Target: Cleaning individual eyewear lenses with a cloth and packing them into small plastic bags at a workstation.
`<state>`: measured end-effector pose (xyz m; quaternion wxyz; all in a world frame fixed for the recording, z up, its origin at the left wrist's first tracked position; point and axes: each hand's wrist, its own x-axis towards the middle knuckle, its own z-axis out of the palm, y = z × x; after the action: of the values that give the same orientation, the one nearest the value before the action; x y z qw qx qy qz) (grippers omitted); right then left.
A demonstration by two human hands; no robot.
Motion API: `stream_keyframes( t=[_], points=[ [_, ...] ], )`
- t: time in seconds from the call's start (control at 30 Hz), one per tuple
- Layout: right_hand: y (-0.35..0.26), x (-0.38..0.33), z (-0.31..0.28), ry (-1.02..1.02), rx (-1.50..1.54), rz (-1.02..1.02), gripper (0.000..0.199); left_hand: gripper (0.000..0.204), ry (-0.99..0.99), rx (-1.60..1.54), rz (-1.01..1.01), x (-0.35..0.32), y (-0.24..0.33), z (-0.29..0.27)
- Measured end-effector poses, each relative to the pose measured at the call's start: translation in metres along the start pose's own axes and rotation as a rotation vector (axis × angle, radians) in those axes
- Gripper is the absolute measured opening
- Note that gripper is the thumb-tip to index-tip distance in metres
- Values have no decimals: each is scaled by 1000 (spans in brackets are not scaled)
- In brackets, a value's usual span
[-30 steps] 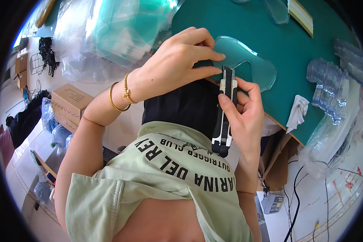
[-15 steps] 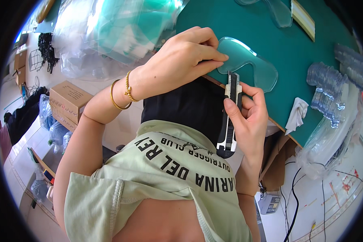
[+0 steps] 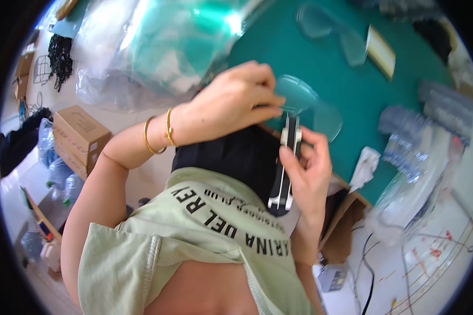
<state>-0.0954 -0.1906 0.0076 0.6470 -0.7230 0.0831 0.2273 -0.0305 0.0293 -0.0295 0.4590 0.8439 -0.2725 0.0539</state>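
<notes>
Knife (image 3: 285, 168) (black utility type) in the right hand (image 3: 309, 170) points up toward the clear lens (image 3: 309, 107), nearer than before; left hand (image 3: 231, 107) presses the lens.

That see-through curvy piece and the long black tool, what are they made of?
The see-through curvy piece looks like clear plastic, smooth and glossy: the green mat shows through it and its rim catches light. The long black tool in the right hand looks like hard black plastic with pale, maybe metal, parts; blur leaves that open. The left hand presses on the clear piece.
</notes>
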Motion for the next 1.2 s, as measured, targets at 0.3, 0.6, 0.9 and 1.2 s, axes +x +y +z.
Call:
stream_keyframes(
  t=[0.3, 0.6, 0.9, 1.2],
  points=[
    [-126, 98, 40, -96, 46, -254, 36, 15, 67, -33, 47, -16, 0, 0],
    [-202, 428, 109, -40, 420, -152, 18, 14, 97, -34, 81, -10, 3, 13],
    [-166, 202, 55, -162, -275, -665, 22, 13, 154, 45, 90, -16, -4, 15],
    [-30, 52, -5, 2, -864, -628, 22, 13, 198, 64, 25, -10, 3, 18]
  ],
)
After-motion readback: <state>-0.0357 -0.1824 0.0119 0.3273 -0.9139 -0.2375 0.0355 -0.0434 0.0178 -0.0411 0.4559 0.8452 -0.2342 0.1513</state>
